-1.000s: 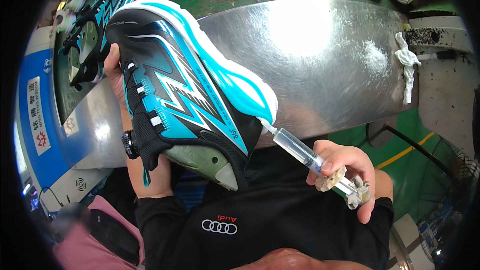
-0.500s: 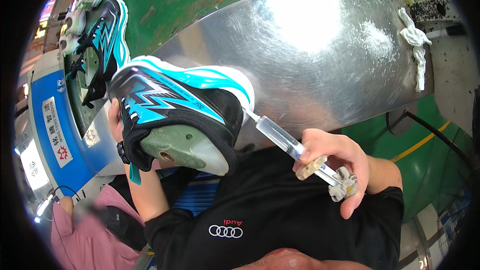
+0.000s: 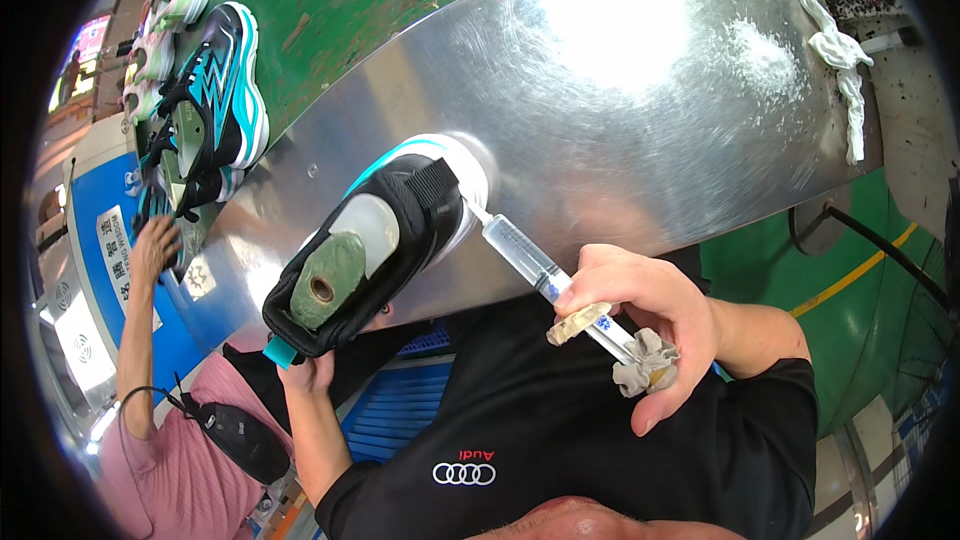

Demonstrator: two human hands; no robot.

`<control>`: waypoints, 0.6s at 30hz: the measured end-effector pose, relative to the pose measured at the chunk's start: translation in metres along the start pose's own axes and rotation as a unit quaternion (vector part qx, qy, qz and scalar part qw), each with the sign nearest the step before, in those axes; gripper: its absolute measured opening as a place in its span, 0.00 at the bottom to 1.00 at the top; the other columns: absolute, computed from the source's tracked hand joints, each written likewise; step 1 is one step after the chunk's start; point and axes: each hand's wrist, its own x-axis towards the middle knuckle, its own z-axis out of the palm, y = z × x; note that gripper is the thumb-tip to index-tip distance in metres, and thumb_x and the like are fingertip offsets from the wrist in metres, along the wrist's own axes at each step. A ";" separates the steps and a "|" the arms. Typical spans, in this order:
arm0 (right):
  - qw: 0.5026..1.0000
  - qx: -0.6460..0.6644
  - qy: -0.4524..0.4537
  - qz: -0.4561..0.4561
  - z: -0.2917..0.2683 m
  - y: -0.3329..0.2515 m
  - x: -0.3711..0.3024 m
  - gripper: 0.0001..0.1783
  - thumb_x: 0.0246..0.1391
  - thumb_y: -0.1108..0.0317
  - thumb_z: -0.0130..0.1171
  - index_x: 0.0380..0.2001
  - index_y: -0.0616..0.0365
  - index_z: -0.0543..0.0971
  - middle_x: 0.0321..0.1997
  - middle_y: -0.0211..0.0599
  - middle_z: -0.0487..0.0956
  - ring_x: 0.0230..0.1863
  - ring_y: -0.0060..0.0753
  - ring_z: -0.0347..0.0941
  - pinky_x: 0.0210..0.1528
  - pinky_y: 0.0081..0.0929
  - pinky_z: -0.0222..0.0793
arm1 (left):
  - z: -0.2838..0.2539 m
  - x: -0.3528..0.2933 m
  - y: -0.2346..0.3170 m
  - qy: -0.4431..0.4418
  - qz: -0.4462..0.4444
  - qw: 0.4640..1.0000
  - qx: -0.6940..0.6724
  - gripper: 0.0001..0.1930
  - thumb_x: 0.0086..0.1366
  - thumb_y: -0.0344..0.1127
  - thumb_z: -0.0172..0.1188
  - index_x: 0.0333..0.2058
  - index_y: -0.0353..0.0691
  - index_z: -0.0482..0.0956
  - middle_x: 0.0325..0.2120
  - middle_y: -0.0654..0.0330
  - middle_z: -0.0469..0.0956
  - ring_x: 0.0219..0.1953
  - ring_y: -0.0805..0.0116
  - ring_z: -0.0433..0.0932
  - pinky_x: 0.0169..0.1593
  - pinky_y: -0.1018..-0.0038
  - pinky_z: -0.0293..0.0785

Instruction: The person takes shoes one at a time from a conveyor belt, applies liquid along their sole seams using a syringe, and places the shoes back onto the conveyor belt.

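Observation:
A black shoe with a white and turquoise sole is tilted over the metal table, with a green and white shoe last inside its opening. My left hand grips it near the toe end; most of the fingers are hidden behind the shoe. In my right hand is a clear syringe, its nozzle at the sole edge by the heel. Wrapped lumps of pale material cover the plunger end and the finger flange. My thumb and fingers close round the barrel and plunger.
The curved metal table carries a white powder patch and a knotted white cloth. Similar shoes stand at the left on a green surface. A co-worker's hand reaches toward them beside a blue panel.
My left hand has turned the shoe, so its opening and heel now face up rather than its side. The syringe has shifted slightly left with my right hand. A co-worker's arm has come in at left.

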 end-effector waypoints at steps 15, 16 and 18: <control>0.999 -0.037 0.002 0.021 0.018 -0.016 0.003 0.47 0.28 0.53 0.76 0.51 0.65 0.68 0.46 0.39 0.74 0.36 0.32 0.66 0.37 0.25 0.63 | 0.084 -0.053 -0.058 -0.074 -0.075 0.985 -0.139 0.38 0.52 0.31 0.61 0.60 0.32 0.53 0.57 0.46 0.63 0.57 0.50 0.66 0.61 0.55 0.60; 0.999 -0.040 0.001 0.028 0.019 -0.018 0.003 0.47 0.28 0.53 0.76 0.51 0.65 0.68 0.47 0.40 0.74 0.36 0.32 0.66 0.38 0.25 0.63 | 0.092 -0.055 -0.060 -0.081 -0.075 0.982 -0.155 0.38 0.53 0.31 0.61 0.60 0.31 0.53 0.56 0.45 0.63 0.57 0.50 0.66 0.61 0.55 0.61; 0.999 -0.046 0.005 0.016 0.023 -0.018 0.004 0.49 0.26 0.50 0.77 0.51 0.66 0.68 0.45 0.39 0.73 0.34 0.29 0.63 0.36 0.23 0.59 | 0.098 -0.054 -0.064 -0.137 -0.107 0.967 -0.186 0.38 0.53 0.30 0.60 0.60 0.30 0.52 0.56 0.45 0.63 0.57 0.51 0.66 0.60 0.56 0.62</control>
